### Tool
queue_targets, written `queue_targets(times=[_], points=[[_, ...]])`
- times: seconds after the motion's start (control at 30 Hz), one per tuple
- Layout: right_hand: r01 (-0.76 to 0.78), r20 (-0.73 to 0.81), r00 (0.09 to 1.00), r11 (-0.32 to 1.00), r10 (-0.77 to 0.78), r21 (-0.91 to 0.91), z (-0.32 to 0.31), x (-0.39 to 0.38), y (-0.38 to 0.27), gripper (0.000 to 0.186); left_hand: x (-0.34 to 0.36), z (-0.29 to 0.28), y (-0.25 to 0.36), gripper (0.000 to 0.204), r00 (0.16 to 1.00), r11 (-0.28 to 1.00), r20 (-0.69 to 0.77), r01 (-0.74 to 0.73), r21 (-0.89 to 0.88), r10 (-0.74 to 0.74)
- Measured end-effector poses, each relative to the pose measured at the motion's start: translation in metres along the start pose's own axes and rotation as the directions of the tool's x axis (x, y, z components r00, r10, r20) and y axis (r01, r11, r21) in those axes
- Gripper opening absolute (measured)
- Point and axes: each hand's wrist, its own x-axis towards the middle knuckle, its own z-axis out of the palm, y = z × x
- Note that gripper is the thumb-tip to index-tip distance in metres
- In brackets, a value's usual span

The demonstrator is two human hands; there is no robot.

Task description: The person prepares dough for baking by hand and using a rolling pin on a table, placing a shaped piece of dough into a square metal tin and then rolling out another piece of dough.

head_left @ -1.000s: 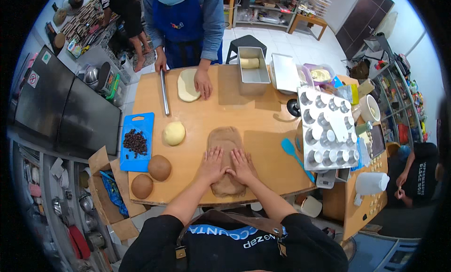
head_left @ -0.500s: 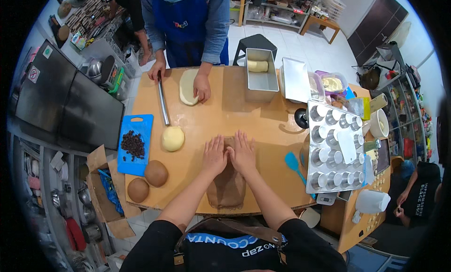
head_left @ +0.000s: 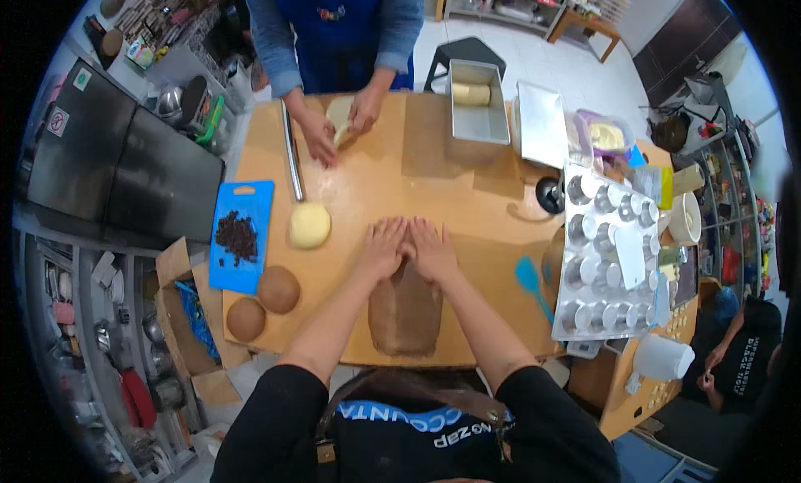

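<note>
A flattened sheet of brown dough [head_left: 405, 316] lies lengthwise on the table in front of me. Over its far end rest my left hand [head_left: 385, 248] and my right hand [head_left: 429, 249], side by side with thumbs almost meeting. Both hands are flat, palms down with the fingers stretched forward, and they hide the dough's far edge. To the left sit two round brown dough balls [head_left: 279, 289], and beyond them a pale yellow dough ball [head_left: 309, 225]. A metal rolling pin [head_left: 293, 158] points away from that ball.
Opposite, a co-worker's hands [head_left: 364, 112] handle pale dough. Dark small pieces lie on a blue cutting board [head_left: 241, 274]. At the right are a blue spatula [head_left: 529, 276], a tray of metal cups [head_left: 609, 258], a loaf tin [head_left: 480, 128] holding dough, and a white jug [head_left: 663, 357].
The co-worker's hand has left the rolling pin, and both their hands now fold or lift the pale dough. My hands stay flat at the brown dough's far end; the view has shifted slightly.
</note>
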Motion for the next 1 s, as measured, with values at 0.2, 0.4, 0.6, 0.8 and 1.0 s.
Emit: queue_targets(times=[0.2,0.4,0.6,0.8,1.0], points=[[0.009,-0.142,0.99,0.999,-0.003,0.041,0.006,-0.014,0.01,0.066,-0.015,-0.006,-0.002,0.058,0.997,1.0,-0.072,-0.014,0.009,0.014],[-0.101,-0.183,0.973,0.975,0.139,0.2,-0.011,-0.005,0.007,0.069,-0.018,-0.016,0.006,0.062,0.997,0.999,-0.057,0.043,-0.009,-0.044],[0.039,0.016,0.999,0.999,-0.039,0.029,0.012,-0.047,0.013,0.072,-0.043,-0.003,-0.004,0.07,0.996,1.0,0.088,-0.029,0.007,0.029],[0.057,-0.42,0.907,0.975,0.04,0.216,0.012,-0.112,-0.03,0.07,-0.116,0.006,0.032,0.074,0.968,0.97,-0.241,-0.123,-0.209,0.071],[-0.057,0.048,0.998,0.979,0.048,0.196,0.035,-0.15,-0.027,0.072,-0.159,0.017,0.029,0.079,0.969,0.985,0.177,-0.169,-0.048,0.174]])
